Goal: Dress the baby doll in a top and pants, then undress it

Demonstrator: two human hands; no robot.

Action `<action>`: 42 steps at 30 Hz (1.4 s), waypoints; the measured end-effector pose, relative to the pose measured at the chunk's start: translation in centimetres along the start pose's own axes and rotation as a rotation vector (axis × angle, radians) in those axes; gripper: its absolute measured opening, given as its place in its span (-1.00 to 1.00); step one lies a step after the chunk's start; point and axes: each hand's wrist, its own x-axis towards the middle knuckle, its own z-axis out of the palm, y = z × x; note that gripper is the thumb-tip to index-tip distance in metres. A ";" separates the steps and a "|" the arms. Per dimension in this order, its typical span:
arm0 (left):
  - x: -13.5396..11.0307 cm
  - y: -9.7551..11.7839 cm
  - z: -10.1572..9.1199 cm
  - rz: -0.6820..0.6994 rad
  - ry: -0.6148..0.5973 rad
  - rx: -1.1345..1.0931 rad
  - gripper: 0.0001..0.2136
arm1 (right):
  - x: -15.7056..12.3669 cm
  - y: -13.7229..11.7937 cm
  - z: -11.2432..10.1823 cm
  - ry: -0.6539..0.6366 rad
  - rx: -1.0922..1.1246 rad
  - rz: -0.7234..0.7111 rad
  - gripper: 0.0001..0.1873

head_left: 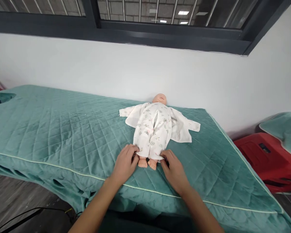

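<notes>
A baby doll [159,98] lies on its back on the green bed cover, its head close to the wall and its bare feet toward me. White baby trousers [153,132] with small animal prints cover its front and legs down to the ankles. Beneath them a white baby shirt [181,126] is spread, sleeves stretched out to both sides. My left hand [126,161] is closed on the hem of the left trouser leg. At the other leg's hem, my right hand [173,168] pinches the cloth. The doll's arms are hidden.
The quilted green cover [63,136] spreads over a bed against the white wall [87,68]. Above is a dark window frame [160,37] with metal bars behind. A red plastic stool [266,155] with green cloth stands at right. A black cable [38,208] hangs at lower left.
</notes>
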 end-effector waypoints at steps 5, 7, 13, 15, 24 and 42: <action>-0.6 2.1 -1.3 -0.094 0.056 -0.259 -0.92 | 0.1 -2.8 -2.3 0.012 0.032 -0.130 -0.86; -1.1 2.9 -1.7 -0.087 0.070 -0.297 -0.93 | -0.1 -3.7 -3.2 0.032 0.022 -0.191 -0.89; -2.8 2.2 -1.8 -0.120 0.071 -0.253 -0.91 | -1.7 -2.5 -4.2 0.016 -0.077 -0.222 -0.90; -3.2 1.9 -1.6 -0.114 0.069 -0.222 -0.90 | -2.4 -1.7 -3.8 -0.037 -0.070 -0.199 -0.90; -2.9 4.3 -1.5 0.112 0.084 0.030 -0.75 | -3.4 -1.0 -2.0 -0.031 0.009 -0.139 -0.89; 0.9 6.0 1.7 0.192 -0.124 0.379 -0.86 | -3.1 -0.5 0.8 0.105 -0.044 0.122 -0.81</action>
